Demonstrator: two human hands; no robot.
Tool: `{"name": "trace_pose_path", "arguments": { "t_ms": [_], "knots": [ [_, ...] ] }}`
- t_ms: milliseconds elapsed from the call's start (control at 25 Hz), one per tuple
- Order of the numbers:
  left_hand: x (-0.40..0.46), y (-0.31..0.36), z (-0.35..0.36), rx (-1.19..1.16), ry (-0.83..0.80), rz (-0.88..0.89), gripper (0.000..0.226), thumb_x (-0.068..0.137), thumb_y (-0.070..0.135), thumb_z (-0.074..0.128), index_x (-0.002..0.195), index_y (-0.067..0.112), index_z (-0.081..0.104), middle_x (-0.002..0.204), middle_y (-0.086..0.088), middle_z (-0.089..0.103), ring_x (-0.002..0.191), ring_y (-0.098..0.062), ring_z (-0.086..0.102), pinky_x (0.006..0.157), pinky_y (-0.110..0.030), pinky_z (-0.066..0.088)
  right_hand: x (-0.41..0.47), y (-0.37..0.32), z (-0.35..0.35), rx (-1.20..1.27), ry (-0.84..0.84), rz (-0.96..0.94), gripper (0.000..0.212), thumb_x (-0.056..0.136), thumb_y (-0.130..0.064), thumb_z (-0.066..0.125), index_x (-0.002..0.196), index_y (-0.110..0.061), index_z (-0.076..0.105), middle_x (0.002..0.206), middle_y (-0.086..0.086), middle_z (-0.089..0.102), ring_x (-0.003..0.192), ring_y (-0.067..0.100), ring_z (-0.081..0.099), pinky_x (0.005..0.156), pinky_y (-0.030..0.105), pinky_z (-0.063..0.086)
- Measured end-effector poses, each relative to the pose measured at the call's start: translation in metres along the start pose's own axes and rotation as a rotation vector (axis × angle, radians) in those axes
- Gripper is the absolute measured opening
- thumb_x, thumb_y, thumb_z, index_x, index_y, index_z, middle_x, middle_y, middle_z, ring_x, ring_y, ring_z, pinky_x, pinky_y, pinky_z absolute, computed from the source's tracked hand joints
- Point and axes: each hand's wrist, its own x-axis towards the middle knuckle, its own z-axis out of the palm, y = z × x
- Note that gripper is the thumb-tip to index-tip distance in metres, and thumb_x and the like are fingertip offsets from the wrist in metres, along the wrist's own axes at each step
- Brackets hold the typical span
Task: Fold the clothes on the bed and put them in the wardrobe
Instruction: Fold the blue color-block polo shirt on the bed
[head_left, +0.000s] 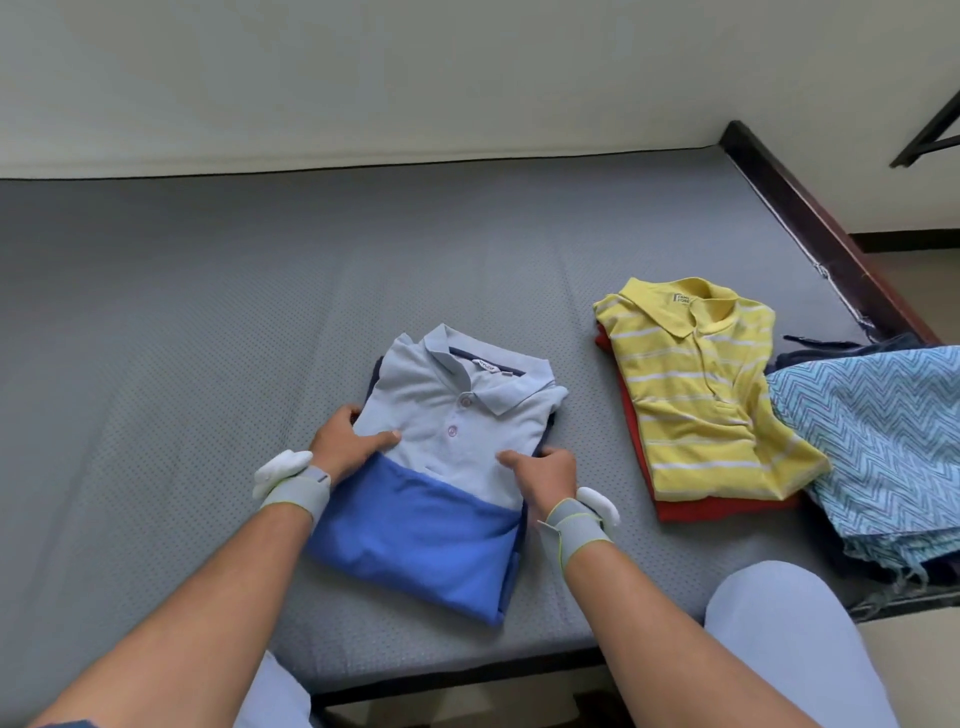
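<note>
Polo shirt (457, 431), pale grey over blue, lies folded flat on the bed (182, 322) near its front edge. Likely light, soft and floppy, so the fold will slump if lifted by one edge; best taken from both side edges at mid-height, fingers under, thumbs on top. Left hand (345, 441) grips the polo's left edge, thumb on top, fingers curled underneath. Right hand (545, 475) mirrors it on the right edge, thumb pointing inward. Right of the polo: yellow striped shirt (696, 389) stacked on a red garment (717, 506), then a blue zigzag cloth (883, 441).
</note>
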Motion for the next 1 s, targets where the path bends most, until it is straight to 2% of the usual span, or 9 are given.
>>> {"name": "trace_pose_path", "arguments": {
  "t_ms": [80,160,320,480,640,720,840,920,1000],
  "knots": [
    [-0.002,0.003,-0.004,-0.106,-0.071,0.033,0.042,0.073,0.032,0.082,0.108,0.019,0.064,0.108,-0.002,0.069,0.099,-0.02,0.064,0.086,-0.032,0.049,-0.004,0.003,0.005,-0.027,-0.036,-0.122,0.04,0.048,-0.027,0.079,0.081,-0.007,0.068,0.081,0.007,0.072,0.076,0.027,0.069,0.072,0.041,0.057],
    [-0.007,0.005,-0.006,-0.221,-0.143,0.121,0.039,0.072,0.028,0.081,0.108,0.024,0.066,0.107,0.003,0.071,0.102,-0.017,0.066,0.086,-0.028,0.049,-0.013,0.004,0.004,-0.081,-0.076,-0.347,0.027,0.067,-0.012,0.072,0.093,-0.011,0.064,0.091,0.005,0.069,0.084,0.024,0.065,0.075,0.033,0.052],
    [-0.016,0.004,-0.006,-0.381,-0.291,0.188,0.055,0.085,0.011,0.07,0.135,0.027,0.051,0.126,0.013,0.062,0.115,-0.003,0.059,0.102,-0.026,0.042,-0.016,0.009,0.0,-0.136,-0.235,-0.508,0.067,0.086,-0.003,0.056,0.146,-0.022,0.035,0.129,-0.017,0.043,0.114,0.002,0.043,0.096,0.014,0.031],
    [-0.023,0.021,-0.006,-0.386,-0.335,0.186,0.071,0.089,0.002,0.062,0.148,0.03,0.033,0.147,0.022,0.037,0.129,0.002,0.04,0.106,-0.019,0.032,-0.013,0.005,0.0,-0.025,-0.312,-0.508,0.074,0.085,0.005,0.051,0.149,-0.025,0.031,0.136,-0.027,0.036,0.127,-0.004,0.037,0.104,0.01,0.027],
    [-0.034,0.055,0.007,-0.357,-0.412,0.26,0.074,0.092,-0.003,0.055,0.149,0.034,0.026,0.148,0.029,0.026,0.12,0.021,0.037,0.089,-0.002,0.038,-0.01,-0.011,-0.016,0.063,-0.366,-0.558,0.08,0.078,0.015,0.044,0.145,-0.027,0.036,0.126,-0.037,0.045,0.118,-0.016,0.046,0.103,0.007,0.032],
    [-0.04,0.08,0.018,-0.372,-0.424,0.287,0.076,0.092,-0.002,0.055,0.151,0.033,0.023,0.147,0.03,0.024,0.12,0.022,0.036,0.09,-0.001,0.038,-0.006,-0.026,-0.037,0.079,-0.36,-0.59,0.08,0.076,0.015,0.044,0.144,-0.025,0.038,0.126,-0.035,0.047,0.119,-0.012,0.048,0.105,0.012,0.034],
    [-0.052,0.129,0.042,-0.416,-0.442,0.381,0.077,0.093,-0.003,0.054,0.151,0.035,0.021,0.148,0.03,0.027,0.131,0.01,0.035,0.106,-0.014,0.034,0.007,-0.057,-0.091,0.077,-0.297,-0.67,0.08,0.073,0.01,0.048,0.144,-0.024,0.039,0.134,-0.025,0.048,0.125,-0.008,0.045,0.11,0.017,0.033],
    [-0.058,0.169,0.067,-0.49,-0.455,0.464,0.082,0.091,-0.007,0.053,0.152,0.036,0.019,0.148,0.027,0.031,0.13,0.007,0.039,0.107,-0.017,0.035,0.024,-0.088,-0.142,0.084,-0.25,-0.716,0.081,0.068,0.006,0.049,0.141,-0.029,0.04,0.139,-0.01,0.051,0.129,0.005,0.047,0.11,0.026,0.037],
    [-0.058,0.207,0.102,-0.583,-0.426,0.494,0.086,0.086,-0.008,0.055,0.151,0.038,0.02,0.151,0.018,0.034,0.133,-0.004,0.042,0.108,-0.025,0.037,0.046,-0.117,-0.194,0.053,-0.181,-0.727,0.077,0.068,0.011,0.047,0.134,-0.027,0.049,0.129,-0.001,0.06,0.12,0.017,0.056,0.102,0.03,0.045]
  ]
}}
